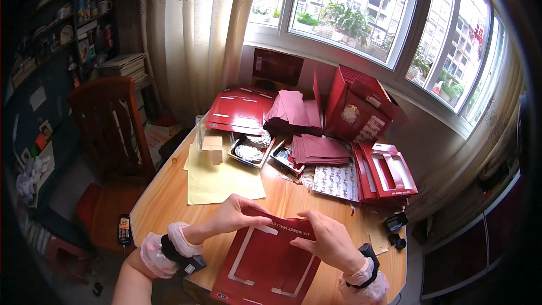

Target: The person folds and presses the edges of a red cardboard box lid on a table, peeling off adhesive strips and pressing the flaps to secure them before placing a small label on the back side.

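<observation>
A flat red cardboard sheet [265, 271] with white strips along its sides tilts up over the table's near edge. My left hand [240, 216] pinches its top left edge between thumb and fingers. On the top right edge, my right hand [328, 243] is closed the same way, and the top edge bends a little between the two hands. Beyond the left hand lies a yellow paper sheet [220, 183]. Both wrists carry pale frilled cuffs and black straps with small devices.
At the back are stacked red sheets [240, 112], pink-red envelopes [289, 110], more envelopes [323, 149] and a tall red box [358, 110]. Trays [248, 153] hold white round items. Windowed red card packs [392, 172] stand right, near small black parts [395, 223]. A chair [110, 135] is left.
</observation>
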`<move>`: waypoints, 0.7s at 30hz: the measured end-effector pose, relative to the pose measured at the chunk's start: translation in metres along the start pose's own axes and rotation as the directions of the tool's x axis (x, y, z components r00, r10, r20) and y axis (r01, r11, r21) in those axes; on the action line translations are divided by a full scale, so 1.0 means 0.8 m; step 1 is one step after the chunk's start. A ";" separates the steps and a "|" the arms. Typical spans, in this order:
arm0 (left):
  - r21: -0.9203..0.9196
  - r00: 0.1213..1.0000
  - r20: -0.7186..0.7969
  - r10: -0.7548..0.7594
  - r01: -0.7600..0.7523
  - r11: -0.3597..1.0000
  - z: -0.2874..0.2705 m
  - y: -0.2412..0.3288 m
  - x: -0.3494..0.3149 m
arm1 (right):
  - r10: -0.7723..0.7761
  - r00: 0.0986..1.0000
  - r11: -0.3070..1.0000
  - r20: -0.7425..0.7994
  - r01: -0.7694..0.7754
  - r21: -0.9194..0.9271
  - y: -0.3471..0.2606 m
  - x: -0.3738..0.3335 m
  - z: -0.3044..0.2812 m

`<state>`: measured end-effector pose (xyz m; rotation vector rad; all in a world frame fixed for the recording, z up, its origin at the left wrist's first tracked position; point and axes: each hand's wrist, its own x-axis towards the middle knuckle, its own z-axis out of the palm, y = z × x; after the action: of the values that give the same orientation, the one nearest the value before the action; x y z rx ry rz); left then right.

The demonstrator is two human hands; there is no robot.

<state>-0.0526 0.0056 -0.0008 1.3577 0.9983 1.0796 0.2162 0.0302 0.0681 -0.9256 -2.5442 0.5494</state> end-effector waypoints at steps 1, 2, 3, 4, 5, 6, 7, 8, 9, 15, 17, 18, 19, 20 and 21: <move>-0.001 1.000 0.000 -0.001 0.001 1.000 -0.002 0.002 0.001 | 0.001 1.000 1.000 0.001 -0.001 0.001 0.000 0.000 -0.004; 0.014 1.000 -0.003 -0.006 0.006 1.000 -0.005 0.004 0.002 | 0.016 1.000 1.000 0.024 -0.016 -0.014 -0.002 0.001 -0.008; 0.029 1.000 -0.006 -0.011 0.012 1.000 -0.006 0.005 0.002 | 0.032 0.998 0.999 0.047 -0.030 -0.029 -0.002 0.002 -0.011; 0.029 1.000 -0.005 -0.013 0.013 1.000 -0.006 0.006 0.002 | 0.033 0.998 0.999 0.048 -0.032 -0.028 -0.003 0.002 -0.011; 0.021 1.000 -0.010 -0.019 0.020 1.000 -0.006 0.006 0.001 | 0.029 0.999 0.998 0.031 -0.027 -0.054 -0.004 0.002 -0.012; 0.013 1.000 -0.014 -0.026 0.026 1.000 -0.005 0.006 0.001 | 0.024 1.000 0.997 0.015 -0.023 -0.079 -0.004 0.002 -0.011; 0.014 1.000 -0.010 -0.027 0.027 1.000 -0.005 0.008 0.001 | 0.028 1.000 0.997 0.012 -0.027 -0.079 -0.004 0.002 -0.009; 0.028 0.999 -0.008 -0.034 0.035 0.999 -0.004 0.010 0.002 | -0.002 1.000 0.993 -0.011 0.000 -0.122 -0.003 0.001 -0.004; 0.041 0.999 -0.007 -0.042 0.042 0.998 -0.003 0.012 0.003 | -0.032 0.999 0.986 -0.032 0.026 -0.165 -0.002 0.001 -0.001; 0.091 1.000 0.000 -0.030 0.030 0.995 -0.009 0.013 0.000 | -0.054 0.996 0.973 -0.075 0.035 -0.229 -0.006 0.002 -0.003; 0.131 0.999 0.004 -0.049 0.048 0.990 -0.013 0.011 0.000 | -0.071 0.993 0.965 -0.093 0.045 -0.257 -0.005 0.002 -0.003; 0.171 0.998 0.008 -0.070 0.067 0.983 -0.015 0.009 0.001 | -0.089 0.990 0.957 -0.109 0.055 -0.283 -0.005 0.002 -0.003; 0.170 0.998 0.006 -0.070 0.068 0.983 -0.016 0.007 0.002 | -0.090 0.990 0.958 -0.107 0.056 -0.283 -0.004 0.002 -0.004; 0.140 0.998 0.051 -0.033 0.026 0.990 -0.017 0.005 0.004 | -0.086 0.992 0.965 -0.096 0.059 -0.257 -0.004 0.002 -0.005; 0.108 0.996 0.094 0.004 -0.014 0.994 -0.017 0.003 0.004 | -0.082 0.993 0.971 -0.085 0.061 -0.229 -0.004 0.003 -0.005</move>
<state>-0.0652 0.0118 0.0017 1.4883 0.9941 0.9711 0.2151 0.0304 0.0735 -0.9077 -2.5798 0.1917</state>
